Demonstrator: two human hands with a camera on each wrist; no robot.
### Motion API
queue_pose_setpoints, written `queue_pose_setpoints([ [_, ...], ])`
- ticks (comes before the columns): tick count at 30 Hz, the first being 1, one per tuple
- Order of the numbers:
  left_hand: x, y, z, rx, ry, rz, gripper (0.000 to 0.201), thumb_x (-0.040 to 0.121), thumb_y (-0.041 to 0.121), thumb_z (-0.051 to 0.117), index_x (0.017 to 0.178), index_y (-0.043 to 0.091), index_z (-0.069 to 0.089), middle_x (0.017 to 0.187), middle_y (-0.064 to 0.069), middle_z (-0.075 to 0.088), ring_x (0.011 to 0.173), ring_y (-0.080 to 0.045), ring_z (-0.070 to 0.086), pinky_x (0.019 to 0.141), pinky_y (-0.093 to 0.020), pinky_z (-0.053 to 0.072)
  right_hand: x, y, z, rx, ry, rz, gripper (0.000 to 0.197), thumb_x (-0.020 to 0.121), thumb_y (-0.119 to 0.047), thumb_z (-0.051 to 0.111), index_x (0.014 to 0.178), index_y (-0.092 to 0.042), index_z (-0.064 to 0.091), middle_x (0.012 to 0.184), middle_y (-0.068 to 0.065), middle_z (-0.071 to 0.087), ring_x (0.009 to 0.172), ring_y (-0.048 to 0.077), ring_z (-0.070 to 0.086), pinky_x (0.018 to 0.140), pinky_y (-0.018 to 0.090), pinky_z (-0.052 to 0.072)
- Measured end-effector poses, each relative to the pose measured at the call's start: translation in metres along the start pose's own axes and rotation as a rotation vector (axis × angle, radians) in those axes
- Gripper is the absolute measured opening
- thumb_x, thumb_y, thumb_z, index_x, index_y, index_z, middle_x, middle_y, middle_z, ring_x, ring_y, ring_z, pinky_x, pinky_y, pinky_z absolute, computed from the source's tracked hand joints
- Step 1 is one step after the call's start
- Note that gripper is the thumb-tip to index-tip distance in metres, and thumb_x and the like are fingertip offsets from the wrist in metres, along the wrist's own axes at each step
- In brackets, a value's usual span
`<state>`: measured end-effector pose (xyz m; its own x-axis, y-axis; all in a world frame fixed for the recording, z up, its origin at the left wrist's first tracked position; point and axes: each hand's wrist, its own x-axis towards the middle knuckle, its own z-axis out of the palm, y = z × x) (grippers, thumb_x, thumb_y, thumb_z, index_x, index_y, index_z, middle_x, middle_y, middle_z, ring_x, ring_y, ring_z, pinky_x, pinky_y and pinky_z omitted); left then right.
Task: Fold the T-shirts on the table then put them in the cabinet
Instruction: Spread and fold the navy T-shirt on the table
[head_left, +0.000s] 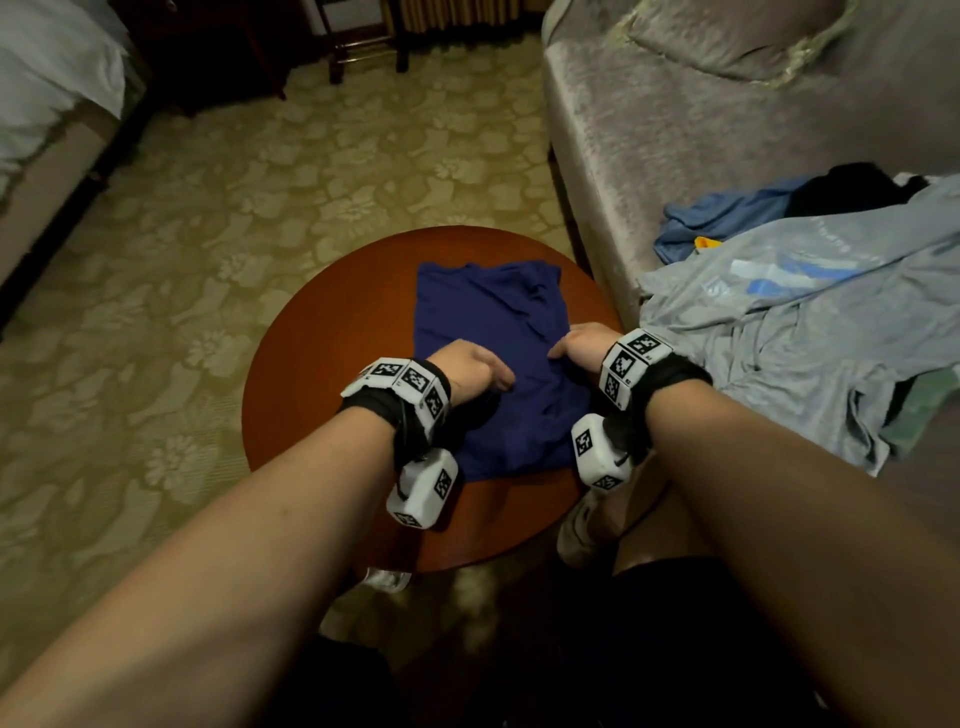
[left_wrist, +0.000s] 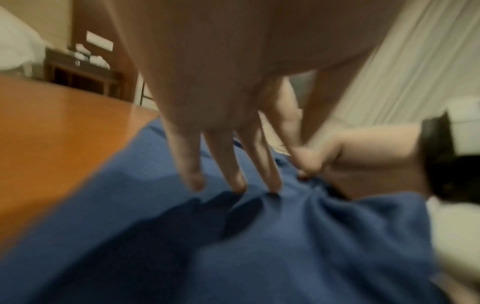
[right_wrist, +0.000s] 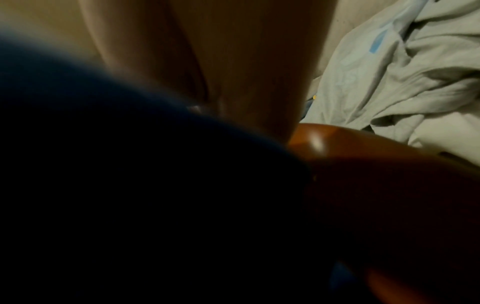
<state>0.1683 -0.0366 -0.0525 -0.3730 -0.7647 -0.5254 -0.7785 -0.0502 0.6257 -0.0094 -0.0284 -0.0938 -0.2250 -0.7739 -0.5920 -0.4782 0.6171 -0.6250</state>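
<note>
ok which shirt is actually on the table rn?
The dark blue T-shirt, flat on the round wooden table under the left hand and right hand. The light grey shirt and other clothes lie on the sofa.

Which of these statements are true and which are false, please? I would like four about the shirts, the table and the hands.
1. The dark blue T-shirt lies on the round wooden table. True.
2. The left hand holds a hanger. False: its straight fingers press the blue shirt.
3. The grey T-shirt lies on the sofa. True.
4. The right hand rests on the carpet. False: it touches the blue shirt.
</note>
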Motion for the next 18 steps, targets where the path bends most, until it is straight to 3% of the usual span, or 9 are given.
queue_pose_setpoints([
  [3, 0.006, -0.015, 0.001, 0.296, 0.055, -0.009, 0.043, 0.092, 0.009, 0.052, 0.134, 0.019, 0.052, 0.140, -0.002, 0.050, 0.126, -0.022, 0.050, 0.098, -0.026, 0.041, 0.010, 0.002, 0.003, 0.100, 0.004, 0.016, 0.069, 0.071, -0.031, 0.079, 0.131, -0.008, 0.054, 0.130, 0.010, 0.058, 0.114, 0.033, 0.057, 0.099, 0.045, 0.047],
  [5, 0.007, -0.025, 0.005, 0.444, -0.007, -0.033, 0.069, 0.091, 0.026, 0.061, 0.150, 0.022, 0.026, 0.157, -0.005, 0.022, 0.141, -0.027, 0.030, 0.111, -0.032, 0.031, 0.012, 0.002, 0.005, 0.078, 0.032, 0.003, 0.062, 0.071, -0.022, 0.079, 0.127, -0.009, 0.056, 0.124, 0.010, 0.061, 0.109, 0.032, 0.060, 0.096, 0.044, 0.049],
  [7, 0.007, -0.031, 0.009, 0.480, -0.032, -0.077, 0.090, 0.085, 0.043, 0.066, 0.153, 0.025, 0.009, 0.161, -0.007, 0.001, 0.146, -0.030, 0.010, 0.117, -0.043, 0.021, 0.007, -0.001, 0.005, 0.024, 0.095, -0.014, 0.056, 0.073, -0.017, 0.075, 0.125, -0.009, 0.056, 0.123, 0.013, 0.061, 0.107, 0.033, 0.059, 0.093, 0.042, 0.050],
  [9, 0.009, -0.036, 0.011, 0.498, -0.024, -0.097, 0.101, 0.080, 0.053, 0.068, 0.153, 0.028, 0.003, 0.160, -0.008, -0.007, 0.147, -0.032, 0.000, 0.118, -0.049, 0.015, 0.006, -0.005, 0.000, -0.058, 0.218, -0.057, 0.062, 0.078, -0.017, 0.068, 0.136, -0.011, 0.045, 0.133, 0.015, 0.051, 0.115, 0.035, 0.053, 0.097, 0.042, 0.047],
  [11, 0.011, -0.043, 0.012, 0.532, -0.030, -0.122, 0.107, 0.076, 0.060, 0.068, 0.153, 0.029, 0.000, 0.160, -0.006, -0.012, 0.146, -0.033, -0.008, 0.118, -0.051, 0.012, 0.003, -0.015, -0.004, -0.174, 0.367, -0.193, 0.063, 0.084, -0.016, 0.059, 0.143, -0.014, 0.035, 0.143, 0.015, 0.037, 0.126, 0.036, 0.043, 0.105, 0.041, 0.039],
  [12, 0.012, -0.047, 0.013, 0.549, -0.036, -0.132, 0.110, 0.074, 0.063, 0.067, 0.153, 0.029, -0.002, 0.159, -0.005, -0.015, 0.146, -0.033, -0.011, 0.118, -0.052, 0.010, 0.002, -0.021, -0.005, -0.249, 0.408, -0.289, 0.059, 0.086, -0.015, 0.056, 0.142, -0.014, 0.038, 0.144, 0.014, 0.034, 0.129, 0.035, 0.039, 0.108, 0.038, 0.035],
  [15, 0.015, -0.056, 0.017, 0.590, -0.034, -0.121, 0.120, 0.068, 0.068, 0.069, 0.152, 0.028, -0.007, 0.158, -0.005, -0.022, 0.144, -0.034, -0.018, 0.118, -0.054, 0.008, 0.004, -0.042, 0.009, -0.477, 0.300, -0.530, 0.047, 0.092, -0.014, 0.051, 0.139, -0.011, 0.047, 0.149, 0.008, 0.035, 0.137, 0.025, 0.033, 0.113, 0.028, 0.026],
  [18, 0.018, -0.060, 0.017, 0.629, -0.037, -0.111, 0.130, 0.062, 0.069, 0.073, 0.152, 0.028, -0.010, 0.157, -0.005, -0.025, 0.143, -0.035, -0.021, 0.118, -0.053, 0.008, 0.014, -0.053, 0.030, -0.676, 0.053, -0.448, 0.054, 0.099, -0.022, 0.044, 0.149, -0.010, 0.027, 0.158, 0.009, 0.019, 0.144, 0.027, 0.020, 0.115, 0.032, 0.020],
])
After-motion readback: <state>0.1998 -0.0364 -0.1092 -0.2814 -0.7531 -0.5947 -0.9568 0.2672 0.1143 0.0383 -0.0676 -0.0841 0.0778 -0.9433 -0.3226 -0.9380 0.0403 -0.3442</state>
